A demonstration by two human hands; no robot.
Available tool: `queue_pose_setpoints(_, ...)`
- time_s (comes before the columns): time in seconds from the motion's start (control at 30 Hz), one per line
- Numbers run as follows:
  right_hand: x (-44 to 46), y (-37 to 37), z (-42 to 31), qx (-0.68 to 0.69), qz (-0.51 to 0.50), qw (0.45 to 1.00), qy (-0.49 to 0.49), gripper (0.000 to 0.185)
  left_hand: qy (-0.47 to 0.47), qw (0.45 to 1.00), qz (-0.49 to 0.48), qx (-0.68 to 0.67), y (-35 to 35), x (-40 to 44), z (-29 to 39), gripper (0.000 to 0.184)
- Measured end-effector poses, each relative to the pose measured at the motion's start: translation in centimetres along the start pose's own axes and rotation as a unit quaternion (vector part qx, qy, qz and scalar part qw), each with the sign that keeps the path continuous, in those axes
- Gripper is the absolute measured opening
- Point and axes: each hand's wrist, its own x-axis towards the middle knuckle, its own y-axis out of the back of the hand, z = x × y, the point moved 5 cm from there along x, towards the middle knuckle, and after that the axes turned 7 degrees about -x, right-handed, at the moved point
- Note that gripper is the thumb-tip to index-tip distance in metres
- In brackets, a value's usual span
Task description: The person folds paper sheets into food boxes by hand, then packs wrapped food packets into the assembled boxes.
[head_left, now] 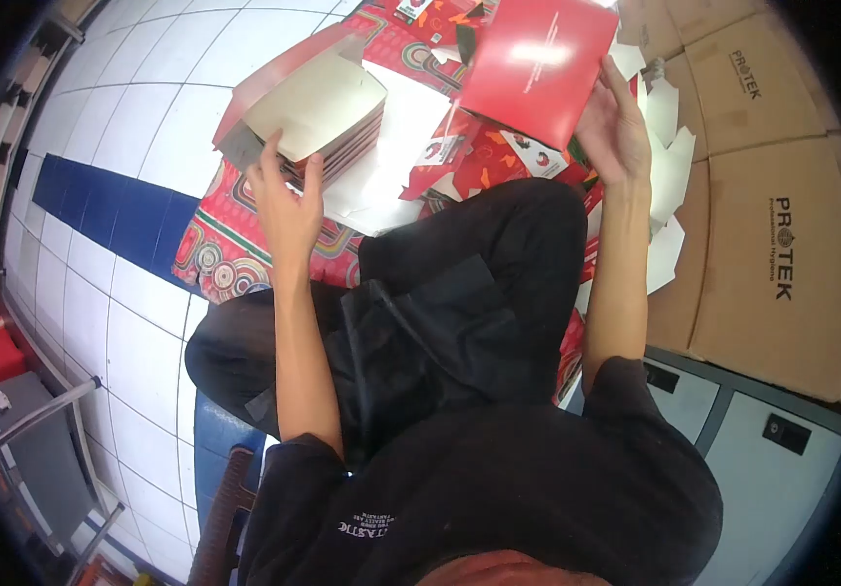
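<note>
My left hand rests at the near edge of a stack of folded cardboard sheets, pale on top, with a red flap behind. Its thumb and index finger are spread apart against the stack. At the right edge of a glossy red box, my right hand grips its side, palm partly in view and some fingers hidden. Below the box lie red printed carton pieces with white labels. A white sheet is between the stack and the box.
A patterned red cloth lies under the pieces. Brown PROTEK cartons stand at right above grey lockers. White cut-out card pieces lean beside them. A metal-framed rack stands on the tiled floor at left.
</note>
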Motion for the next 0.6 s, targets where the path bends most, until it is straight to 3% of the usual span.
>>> queue_pose_setpoints(0.07, -0.1, -3.2, -0.3, -0.027, -0.023, 0.999, 0.021, 0.037, 0.033, 0.998, -0.05, -0.005, -0.3, -0.1, -0.4, 0.043)
queue_pose_setpoints(0.1, -0.4, -4.8, -0.3, -0.106, -0.052, 0.992, 0.054, 0.037, 0.017, 0.999, -0.032, -0.035, -0.3, -0.1, -0.5, 0.031)
queue_pose_setpoints(0.17, -0.6, -7.4, 0.9, -0.26, -0.084, 0.957, 0.093, 0.034, 0.01, 0.997, -0.046, -0.053, -0.3, -0.1, -1.2, 0.028)
queue_pose_setpoints(0.2, -0.9, -8.6, 1.8, -0.258, -0.098, 0.957, 0.089, 0.034, -0.003, 0.994, -0.073, -0.075, -0.4, -0.1, -1.2, 0.025)
queue_pose_setpoints(0.27, -1.7, -11.0, 4.2, -0.509, -0.127, 0.85, 0.036, 0.025, -0.011, 0.996, -0.056, -0.072, -0.1, -0.1, -0.3, 0.02)
queue_pose_setpoints(0.33, -2.0, -12.3, 6.8, -0.573, -0.201, 0.791, 0.072, 0.014, 0.046, 0.99, -0.078, -0.104, -0.1, 0.0, -0.4, 0.02)
queue_pose_setpoints(0.37, -2.0, -13.0, 7.9, -0.581, -0.229, 0.777, 0.081, 0.013, 0.059, 0.992, -0.08, -0.075, 0.3, 0.1, -0.3, 0.036)
queue_pose_setpoints(0.4, -2.0, -13.2, 9.3, -0.567, -0.254, 0.78, 0.073, 0.016, 0.062, 0.993, -0.072, -0.075, 0.6, 0.2, -0.1, 0.036)
queue_pose_setpoints(0.47, -1.6, -13.5, 11.1, -0.612, -0.286, 0.724, 0.141, 0.021, 0.089, 0.989, -0.037, -0.109, 1.2, 0.4, 0.0, 0.073)
queue_pose_setpoints(0.5, -1.4, -13.8, 11.7, -0.611, -0.292, 0.722, 0.142, 0.021, 0.091, 0.989, -0.031, -0.109, 1.4, 0.4, -0.2, 0.073)
queue_pose_setpoints(0.57, -1.1, -14.7, 13.0, -0.633, -0.307, 0.693, 0.158, 0.026, 0.115, 0.982, -0.05, -0.141, 1.0, 0.5, -1.0, 0.102)
queue_pose_setpoints(0.6, -0.6, -14.9, 13.7, -0.633, -0.311, 0.691, 0.159, 0.026, 0.116, 0.982, -0.046, -0.142, 0.9, 0.5, -1.3, 0.102)
